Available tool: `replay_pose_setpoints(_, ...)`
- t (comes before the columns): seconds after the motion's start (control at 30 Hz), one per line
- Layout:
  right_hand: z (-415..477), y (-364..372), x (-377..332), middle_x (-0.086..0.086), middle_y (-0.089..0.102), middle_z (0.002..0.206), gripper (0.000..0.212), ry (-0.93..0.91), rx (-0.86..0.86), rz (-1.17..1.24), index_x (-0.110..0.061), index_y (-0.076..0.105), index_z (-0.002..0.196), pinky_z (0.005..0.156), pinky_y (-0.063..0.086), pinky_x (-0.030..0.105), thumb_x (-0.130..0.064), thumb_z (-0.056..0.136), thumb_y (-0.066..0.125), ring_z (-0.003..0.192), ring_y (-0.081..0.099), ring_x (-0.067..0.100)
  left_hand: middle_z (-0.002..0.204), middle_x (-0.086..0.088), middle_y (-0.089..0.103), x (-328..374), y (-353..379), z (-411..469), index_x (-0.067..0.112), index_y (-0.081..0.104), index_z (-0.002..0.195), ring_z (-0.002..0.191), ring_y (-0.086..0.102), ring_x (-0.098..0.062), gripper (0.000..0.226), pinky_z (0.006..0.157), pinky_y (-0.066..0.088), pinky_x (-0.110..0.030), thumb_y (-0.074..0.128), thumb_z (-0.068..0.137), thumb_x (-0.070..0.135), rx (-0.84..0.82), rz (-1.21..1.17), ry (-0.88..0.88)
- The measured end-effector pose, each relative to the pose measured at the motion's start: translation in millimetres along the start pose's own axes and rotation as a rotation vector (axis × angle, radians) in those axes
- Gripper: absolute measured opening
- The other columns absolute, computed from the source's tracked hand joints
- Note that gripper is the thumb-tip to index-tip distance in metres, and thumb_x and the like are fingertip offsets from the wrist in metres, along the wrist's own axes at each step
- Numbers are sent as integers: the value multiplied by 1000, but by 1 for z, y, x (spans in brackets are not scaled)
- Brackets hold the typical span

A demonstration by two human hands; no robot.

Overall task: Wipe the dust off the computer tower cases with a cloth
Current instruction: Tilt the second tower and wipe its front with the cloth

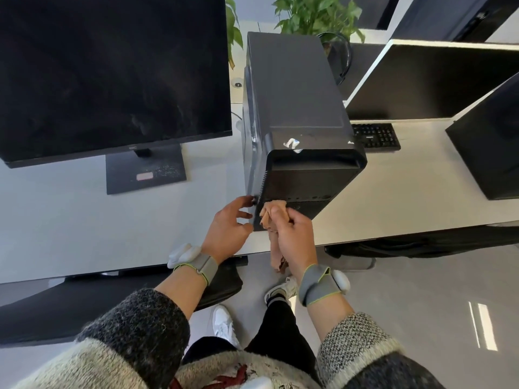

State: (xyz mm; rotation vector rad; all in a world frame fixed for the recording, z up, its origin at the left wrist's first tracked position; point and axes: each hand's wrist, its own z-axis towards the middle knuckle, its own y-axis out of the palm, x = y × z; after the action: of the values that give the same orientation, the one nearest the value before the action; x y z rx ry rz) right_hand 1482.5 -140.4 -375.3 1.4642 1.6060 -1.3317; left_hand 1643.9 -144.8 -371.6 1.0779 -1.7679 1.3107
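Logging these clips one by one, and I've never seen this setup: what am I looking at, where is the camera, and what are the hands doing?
There is no machine here. A person works with bare hands, and the single picture comes from a camera worn on the head, looking down. The grey wrist straps carry small white devices. The right hand grips a tan cloth against the lower front of a black computer tower, which stands on the white desk. The left hand touches the tower's front left edge. Nearby are a dark monitor, a keyboard, a second monitor and a green plant.
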Motion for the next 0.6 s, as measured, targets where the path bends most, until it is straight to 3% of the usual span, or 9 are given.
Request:
replay_pose_setpoints(0.07, 4, 3, 7, 4, 77, 86, 31, 86, 22, -39, -15, 78, 87, 85, 58, 42, -43, 95, 67, 90, 71, 26, 138, 8, 60, 1, -1, -2, 27, 52, 147, 112, 62, -6, 64, 82, 47, -9, 62, 90, -1, -3, -1, 8)
replay_pose_setpoints(0.13, 4, 1, 8, 7, 77, 84, 30, 120, 33, -25, -15, 78, 83, 82, 57, 38, -40, 96, 69, 88, 72, 27, 138, 8, 60, 0, -1, -4, 27, 52, 147, 112, 61, -6, 63, 82, 46, -9, 62, 91, -1, -8, 5, 10)
replay_pose_setpoints(0.3, 0, -10, -6, -5, 70, 70, 29, -52, 20, 40, -16, 73, 75, 69, 52, 28, -34, 98, 68, 71, 64, 12, 137, 8, 61, 1, -1, 0, 27, 52, 147, 112, 62, -7, 63, 81, 46, -10, 62, 90, 1, -1, 4, 15)
replay_pose_setpoints(0.43, 9, -7, 7, 3, 74, 77, 27, 76, 43, -13, -13, 77, 81, 75, 53, 36, -34, 97, 71, 82, 68, 29, 136, 8, 61, 1, -1, -1, 27, 52, 146, 110, 62, -5, 62, 80, 46, -8, 62, 91, 1, 2, -2, 13)
replay_pose_setpoints(0.53, 10, -8, 7, -4, 68, 69, 30, 84, 37, -34, -13, 75, 75, 69, 48, 31, -31, 98, 68, 75, 62, 19, 136, 11, 60, 0, -2, -3, 29, 52, 145, 107, 61, 1, 61, 75, 45, -3, 61, 91, 1, 5, 5, 7)
replay_pose_setpoints(0.6, 7, -12, 1, -6, 69, 69, 31, 30, 50, 9, -15, 75, 76, 69, 50, 28, -31, 101, 65, 72, 62, 10, 137, 10, 60, 0, -2, -3, 28, 52, 146, 109, 62, -3, 61, 79, 46, -6, 62, 91, 2, 6, 9, 13)
